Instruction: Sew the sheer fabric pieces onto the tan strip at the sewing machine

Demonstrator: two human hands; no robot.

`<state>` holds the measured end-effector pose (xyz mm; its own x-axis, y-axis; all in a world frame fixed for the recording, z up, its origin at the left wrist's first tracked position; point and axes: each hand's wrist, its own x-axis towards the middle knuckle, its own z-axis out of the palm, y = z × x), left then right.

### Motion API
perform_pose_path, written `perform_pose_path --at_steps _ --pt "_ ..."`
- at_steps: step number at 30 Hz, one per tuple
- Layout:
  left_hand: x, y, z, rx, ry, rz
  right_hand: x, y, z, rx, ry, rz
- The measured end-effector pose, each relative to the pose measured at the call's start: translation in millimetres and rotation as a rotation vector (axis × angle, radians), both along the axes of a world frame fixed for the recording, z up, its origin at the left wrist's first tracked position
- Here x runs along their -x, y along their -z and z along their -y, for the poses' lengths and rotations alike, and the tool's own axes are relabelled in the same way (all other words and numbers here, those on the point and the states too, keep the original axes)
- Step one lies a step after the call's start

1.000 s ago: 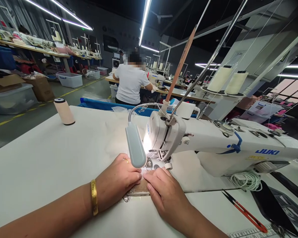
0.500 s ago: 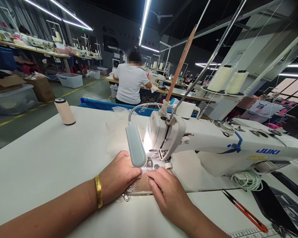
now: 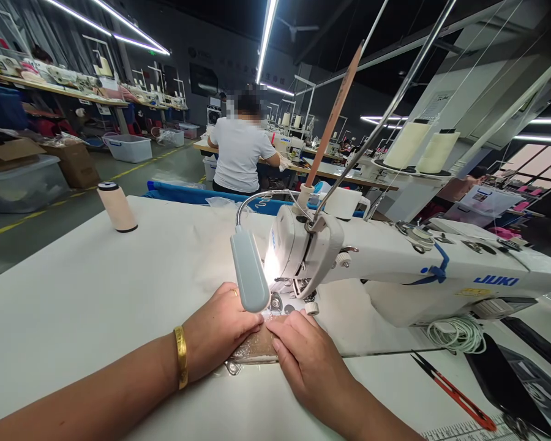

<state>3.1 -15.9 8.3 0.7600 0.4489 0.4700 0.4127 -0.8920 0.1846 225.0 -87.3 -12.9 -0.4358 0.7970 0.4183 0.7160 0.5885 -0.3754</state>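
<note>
At the needle end of a white sewing machine (image 3: 381, 263), both hands come together just below the presser foot. My left hand (image 3: 223, 331), with a gold bracelet at the wrist, has its thumb and fingers closed beside a brown, tape-covered plate (image 3: 259, 349). From the other side, my right hand (image 3: 307, 352) rests over that plate's right part, thumb and forefinger drawn together. Whatever lies in the fingertips is too small and hidden to name. A grey lamp head (image 3: 249, 269) on a bendy neck hangs above the left fingers and lights the needle area.
A pale thread spool (image 3: 118, 208) stands at the table's far left. Right of my right forearm lie red-handled thread snips (image 3: 454, 392), a ruler (image 3: 463, 430), a coiled pale cord (image 3: 457, 335) and a flat black object (image 3: 509, 386). A co-worker (image 3: 243, 153) sits ahead, back turned.
My right hand has shifted slightly left, bringing its fingertips closer to my left thumb. My left hand stays almost in place.
</note>
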Motion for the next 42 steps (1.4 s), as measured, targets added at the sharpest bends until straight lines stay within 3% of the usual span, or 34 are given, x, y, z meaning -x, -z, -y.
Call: perform_pose_path --at_steps 8,21,32,42 --pt "1 0.7 1 0.058 -0.015 0.012 2 -2.5 0 0.020 0.018 0.042" --pt "-5 -14.8 3 -0.027 0.061 0.080 2 -1.2 -1 0.060 0.030 0.064" --pt "-2 -6.3 1 -0.006 0.026 0.013 -1 -6.8 -1 0.018 0.032 -0.006" --pt "-5 -5.8 -8 0.033 -0.023 -0.005 -9 -4.0 -6 -0.055 0.153 -0.043"
